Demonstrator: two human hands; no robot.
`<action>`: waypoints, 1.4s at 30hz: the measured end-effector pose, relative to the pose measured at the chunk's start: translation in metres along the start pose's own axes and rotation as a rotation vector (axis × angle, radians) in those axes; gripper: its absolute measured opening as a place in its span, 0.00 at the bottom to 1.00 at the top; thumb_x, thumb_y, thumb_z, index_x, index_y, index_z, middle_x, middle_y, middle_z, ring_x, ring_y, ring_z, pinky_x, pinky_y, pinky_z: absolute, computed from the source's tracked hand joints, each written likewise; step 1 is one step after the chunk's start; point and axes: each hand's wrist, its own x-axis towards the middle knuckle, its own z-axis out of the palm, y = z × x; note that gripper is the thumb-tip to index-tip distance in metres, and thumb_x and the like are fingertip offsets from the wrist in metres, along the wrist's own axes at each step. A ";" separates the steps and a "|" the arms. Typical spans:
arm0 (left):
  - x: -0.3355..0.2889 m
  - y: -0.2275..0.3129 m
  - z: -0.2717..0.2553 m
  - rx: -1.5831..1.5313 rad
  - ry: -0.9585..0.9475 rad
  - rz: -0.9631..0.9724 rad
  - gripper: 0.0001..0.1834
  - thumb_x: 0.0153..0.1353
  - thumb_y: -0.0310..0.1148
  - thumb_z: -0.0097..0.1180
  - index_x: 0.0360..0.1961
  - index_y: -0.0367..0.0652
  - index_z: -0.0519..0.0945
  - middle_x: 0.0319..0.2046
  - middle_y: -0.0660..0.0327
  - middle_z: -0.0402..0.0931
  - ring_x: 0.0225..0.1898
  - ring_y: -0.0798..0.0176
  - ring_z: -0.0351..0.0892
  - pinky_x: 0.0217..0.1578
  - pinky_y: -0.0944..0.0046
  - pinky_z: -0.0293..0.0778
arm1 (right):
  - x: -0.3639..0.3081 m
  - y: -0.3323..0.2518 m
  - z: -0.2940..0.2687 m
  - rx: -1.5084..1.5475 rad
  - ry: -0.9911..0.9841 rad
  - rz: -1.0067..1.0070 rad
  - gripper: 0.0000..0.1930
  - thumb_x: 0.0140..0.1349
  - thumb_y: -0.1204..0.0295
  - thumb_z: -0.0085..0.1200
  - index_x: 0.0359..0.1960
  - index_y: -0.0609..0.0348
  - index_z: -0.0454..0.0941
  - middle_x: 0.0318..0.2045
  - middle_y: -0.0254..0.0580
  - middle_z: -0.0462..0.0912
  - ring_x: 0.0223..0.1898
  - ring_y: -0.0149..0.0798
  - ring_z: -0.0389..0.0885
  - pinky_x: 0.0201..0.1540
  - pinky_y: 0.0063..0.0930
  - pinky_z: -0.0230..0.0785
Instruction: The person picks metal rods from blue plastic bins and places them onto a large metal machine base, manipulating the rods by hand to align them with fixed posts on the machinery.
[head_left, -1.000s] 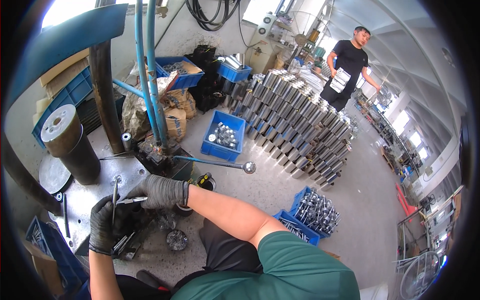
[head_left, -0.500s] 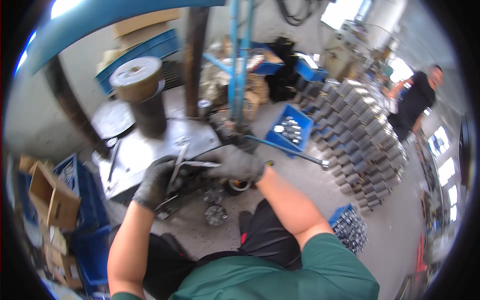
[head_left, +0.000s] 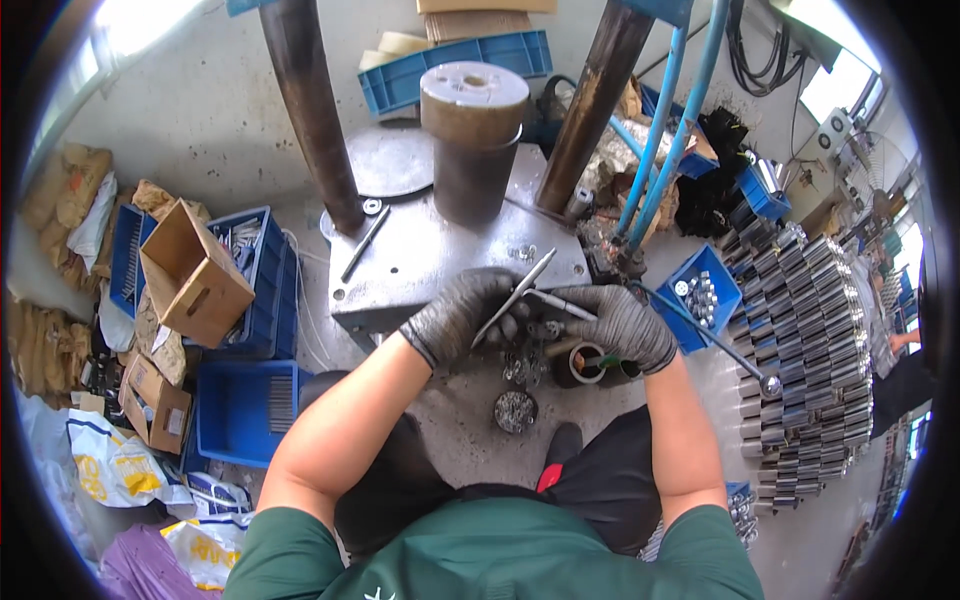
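Head cam: got a slim metal rod [head_left: 527, 283] pinched in the gloved left hand [head_left: 460, 312], tilted, by the near edge of the metal plate [head_left: 430, 255]. Also got a shorter metal piece [head_left: 563, 304] clamped in the gloved right hand [head_left: 622, 325], right by the rod; can't tell if touching. Probably stiff, fairly light, not fragile, maybe slick if oily. Best to grab mid-shaft, well clear of that tapered-looking upper end.
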 end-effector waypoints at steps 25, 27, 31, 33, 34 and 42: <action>0.008 0.006 -0.006 0.165 0.026 0.052 0.20 0.71 0.40 0.56 0.54 0.34 0.79 0.34 0.58 0.83 0.27 0.66 0.81 0.25 0.70 0.77 | -0.007 0.023 -0.009 0.354 -0.301 0.032 0.37 0.60 0.69 0.66 0.71 0.64 0.68 0.49 0.40 0.84 0.45 0.30 0.83 0.48 0.26 0.78; 0.014 0.005 -0.017 0.431 0.171 0.172 0.19 0.64 0.32 0.59 0.54 0.34 0.79 0.35 0.61 0.81 0.31 0.70 0.80 0.29 0.72 0.77 | -0.006 0.034 -0.007 0.446 -0.257 -0.056 0.34 0.62 0.69 0.66 0.70 0.63 0.70 0.43 0.35 0.84 0.41 0.27 0.81 0.45 0.22 0.76; 0.020 0.030 -0.076 0.913 0.512 0.412 0.14 0.61 0.24 0.57 0.48 0.35 0.82 0.32 0.63 0.81 0.30 0.70 0.77 0.33 0.67 0.74 | 0.002 0.049 -0.020 0.298 0.045 0.065 0.23 0.65 0.70 0.61 0.62 0.55 0.75 0.29 0.34 0.80 0.28 0.28 0.80 0.27 0.24 0.76; 0.018 0.044 -0.114 1.051 0.605 0.553 0.13 0.63 0.24 0.56 0.49 0.35 0.82 0.32 0.58 0.82 0.34 0.64 0.81 0.38 0.63 0.76 | 0.001 0.072 -0.033 0.363 0.104 -0.003 0.23 0.65 0.69 0.62 0.62 0.54 0.75 0.28 0.34 0.80 0.26 0.28 0.79 0.24 0.25 0.74; 0.014 0.053 -0.140 1.228 0.701 0.650 0.14 0.64 0.25 0.56 0.50 0.35 0.82 0.33 0.54 0.83 0.37 0.58 0.83 0.42 0.59 0.77 | 0.008 0.083 -0.041 0.311 0.144 0.000 0.23 0.65 0.68 0.62 0.61 0.54 0.75 0.27 0.34 0.79 0.24 0.29 0.78 0.23 0.26 0.74; -0.020 0.073 -0.160 1.723 1.100 0.546 0.16 0.61 0.30 0.61 0.50 0.39 0.85 0.53 0.42 0.80 0.55 0.37 0.79 0.56 0.48 0.74 | -0.028 0.087 -0.066 0.405 0.285 -0.082 0.16 0.64 0.69 0.62 0.52 0.59 0.78 0.31 0.36 0.81 0.24 0.31 0.80 0.28 0.29 0.78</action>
